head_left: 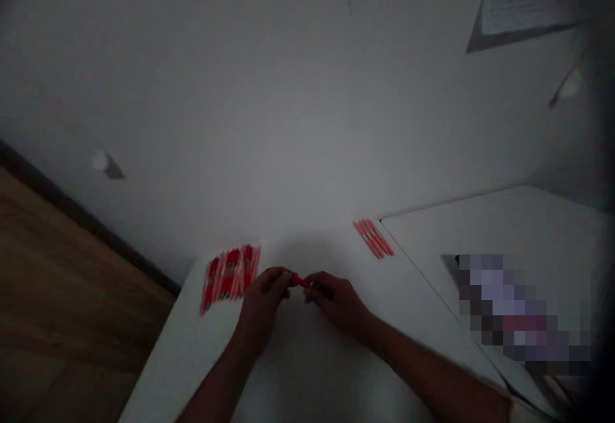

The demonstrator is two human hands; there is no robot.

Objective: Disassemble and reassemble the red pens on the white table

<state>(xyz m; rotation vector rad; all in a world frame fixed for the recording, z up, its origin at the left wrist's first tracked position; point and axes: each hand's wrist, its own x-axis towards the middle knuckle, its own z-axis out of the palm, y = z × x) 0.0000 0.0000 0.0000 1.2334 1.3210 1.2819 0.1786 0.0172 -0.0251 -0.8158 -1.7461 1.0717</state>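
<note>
Between my two hands, just above the white table, a slim red pen shows as a short stretch. My left hand pinches its left end. The fingertips of my right hand are closed on its right end. Fingers cover both ends, and dim light blurs the details. Close to my left hand lies a row of red and pink pens, side by side. Farther off, beyond my right hand, are several pink pens laid slanting next to one another.
A pale wall rises behind the table's back edge. To the right, a second white table meets this one at a seam, with a pixelated object on it. Wooden floor shows at left. A printed sheet hangs at upper right.
</note>
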